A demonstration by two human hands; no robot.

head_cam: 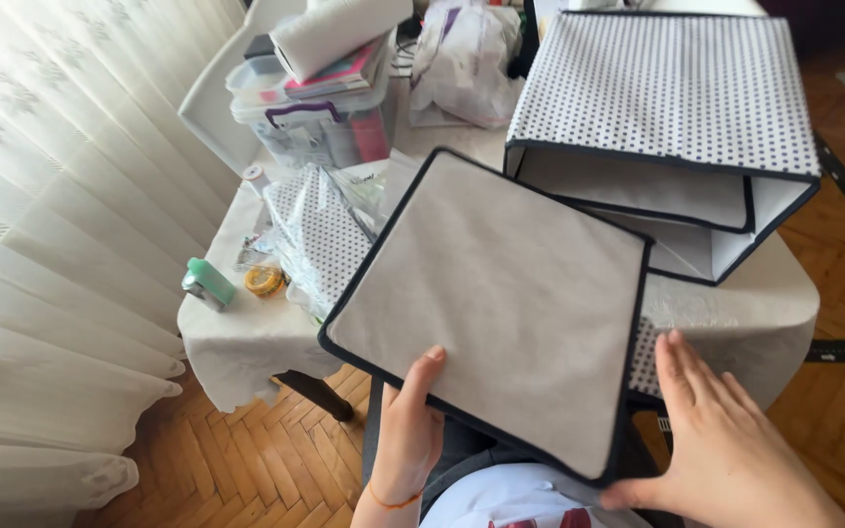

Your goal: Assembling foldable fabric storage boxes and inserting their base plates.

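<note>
Seen from the head camera, the left hand (408,440) pinches the near edge of a grey fabric panel (491,298), thumb on top. The right hand (726,445) lies flat and open just beside its right corner. The panel looks light and stiff, best held by its dark trimmed edges. Beyond the hands sits a dotted storage box (667,88).

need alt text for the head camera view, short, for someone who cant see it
Two bare hands hold a square grey fabric panel with dark edging: the left hand grips its near edge, the right hand lies flat at its corner. Behind, a dotted fabric box lies on a white-clothed table.
</note>
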